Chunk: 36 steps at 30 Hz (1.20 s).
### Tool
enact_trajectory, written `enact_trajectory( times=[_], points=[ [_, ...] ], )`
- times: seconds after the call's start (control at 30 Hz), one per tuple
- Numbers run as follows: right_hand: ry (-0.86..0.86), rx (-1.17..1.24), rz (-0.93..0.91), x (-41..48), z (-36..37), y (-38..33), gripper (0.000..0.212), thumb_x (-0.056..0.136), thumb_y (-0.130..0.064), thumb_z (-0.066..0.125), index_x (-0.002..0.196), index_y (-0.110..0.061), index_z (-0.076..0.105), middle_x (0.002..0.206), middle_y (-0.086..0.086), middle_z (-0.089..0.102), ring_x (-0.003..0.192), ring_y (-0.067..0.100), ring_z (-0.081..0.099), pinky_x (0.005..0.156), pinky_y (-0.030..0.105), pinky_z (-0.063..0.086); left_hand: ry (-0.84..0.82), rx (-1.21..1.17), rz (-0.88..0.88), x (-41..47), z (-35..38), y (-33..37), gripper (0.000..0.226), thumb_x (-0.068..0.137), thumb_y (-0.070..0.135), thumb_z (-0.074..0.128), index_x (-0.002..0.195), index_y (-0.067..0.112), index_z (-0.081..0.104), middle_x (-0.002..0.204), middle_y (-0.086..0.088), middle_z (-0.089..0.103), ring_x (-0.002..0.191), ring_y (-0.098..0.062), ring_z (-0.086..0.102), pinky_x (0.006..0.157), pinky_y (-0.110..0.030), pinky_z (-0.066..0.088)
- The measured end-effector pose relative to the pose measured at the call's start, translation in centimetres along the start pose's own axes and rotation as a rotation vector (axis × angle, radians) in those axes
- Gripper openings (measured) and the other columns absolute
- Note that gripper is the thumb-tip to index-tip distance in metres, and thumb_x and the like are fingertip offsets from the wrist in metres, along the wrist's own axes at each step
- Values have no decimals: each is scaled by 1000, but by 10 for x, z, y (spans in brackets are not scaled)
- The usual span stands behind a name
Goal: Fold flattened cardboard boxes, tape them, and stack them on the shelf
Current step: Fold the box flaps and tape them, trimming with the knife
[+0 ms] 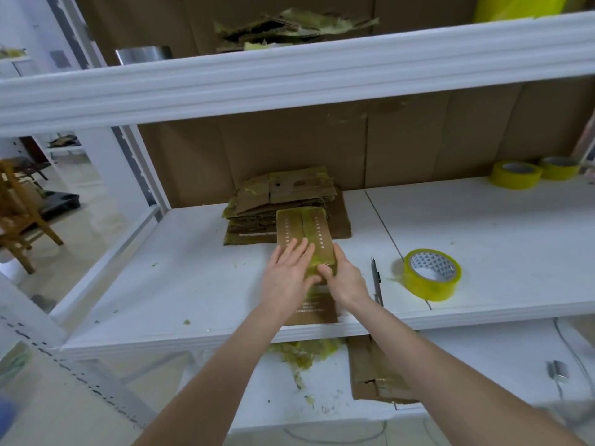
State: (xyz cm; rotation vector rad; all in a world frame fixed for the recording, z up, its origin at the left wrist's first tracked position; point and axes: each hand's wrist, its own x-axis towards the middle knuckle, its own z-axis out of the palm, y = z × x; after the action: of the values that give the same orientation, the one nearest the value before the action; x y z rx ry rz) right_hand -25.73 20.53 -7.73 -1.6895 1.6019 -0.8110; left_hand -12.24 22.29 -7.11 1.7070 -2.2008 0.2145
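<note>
A small folded cardboard box (pixel 304 231), its top seam covered with yellow tape, stands on the white middle shelf (pixel 180 284). My left hand (pixel 286 275) lies flat on the box's near top, fingers straight and spread. My right hand (pixel 344 276) holds the box's near right corner, thumb on top and fingers down the side. Behind the box lies a stack of flattened cardboard boxes (pixel 283 197) with tape remnants. A yellow tape roll (pixel 431 274) rests on the shelf to the right of my hands.
A slim cutter (pixel 376 278) lies between the box and the tape roll. Two more yellow tape rolls (pixel 515 174) sit at the back right. Torn cardboard (pixel 289 27) is on the upper shelf; tape scraps and cardboard (pixel 370 368) lie on the lower shelf. A wooden chair (pixel 19 214) stands left.
</note>
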Motion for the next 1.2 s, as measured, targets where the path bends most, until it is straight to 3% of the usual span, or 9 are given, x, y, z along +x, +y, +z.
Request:
enact_trajectory(
  times=[0.3,0.47,0.6,0.7,0.83,0.9,1.0,1.1,1.2],
  points=[
    [284,-595,5,-4,-72,56,44,93,-30,56,135,-24,42,136,5,44,128,26,36,99,36,34,-1,154,-69,2,8,5,68,91,42,56,149,33,21,156,10,23,144,-9,20,118,-26,11],
    [159,-905,209,-7,-103,96,38,94,-34,49,129,-20,50,131,6,55,129,27,39,104,38,29,-29,180,-83,1,3,8,69,91,39,57,149,35,20,156,11,22,144,-8,19,119,-27,12],
    [229,-764,107,-9,-110,88,29,94,-36,49,119,-25,58,105,6,69,109,25,59,101,32,32,-57,138,-67,0,2,5,70,92,31,58,150,35,17,157,10,19,145,-9,16,116,-24,3],
    [236,-551,-5,-10,-115,64,40,95,-39,51,131,-20,53,113,12,67,109,30,59,96,32,36,-108,61,-52,-2,1,0,78,90,31,63,148,40,12,159,3,13,147,-16,9,118,-31,4],
    [165,-381,-116,-11,-117,34,53,94,-44,55,139,-17,49,124,14,62,113,34,55,87,35,42,-217,-16,-84,5,-18,0,85,75,72,53,144,48,10,160,-6,2,148,-20,-3,119,-39,2],
    [142,-343,-172,-11,-115,25,53,92,-44,57,137,-16,51,125,12,62,112,33,55,83,34,42,-66,-48,-140,10,-34,6,88,71,83,34,147,40,23,160,-6,11,148,-20,2,119,-42,1],
    [118,-321,-256,-12,-113,12,51,90,-47,59,132,-19,55,118,10,65,107,33,57,74,30,37,255,-285,-200,18,-58,30,69,85,58,56,143,25,41,149,-2,39,140,-18,29,115,-42,26],
    [100,-329,-345,-15,-112,-2,47,85,-55,57,116,-20,64,96,10,68,92,33,61,66,28,34,163,-538,-206,28,-67,58,58,82,39,69,135,21,52,127,2,58,117,-10,52,100,-31,43],
    [72,-312,-418,-21,-113,-10,41,80,-58,54,96,-22,65,78,2,61,79,27,59,61,30,36,243,-500,-232,28,-63,69,15,79,28,74,92,20,75,88,6,70,83,-8,62,80,-30,50]
  ],
)
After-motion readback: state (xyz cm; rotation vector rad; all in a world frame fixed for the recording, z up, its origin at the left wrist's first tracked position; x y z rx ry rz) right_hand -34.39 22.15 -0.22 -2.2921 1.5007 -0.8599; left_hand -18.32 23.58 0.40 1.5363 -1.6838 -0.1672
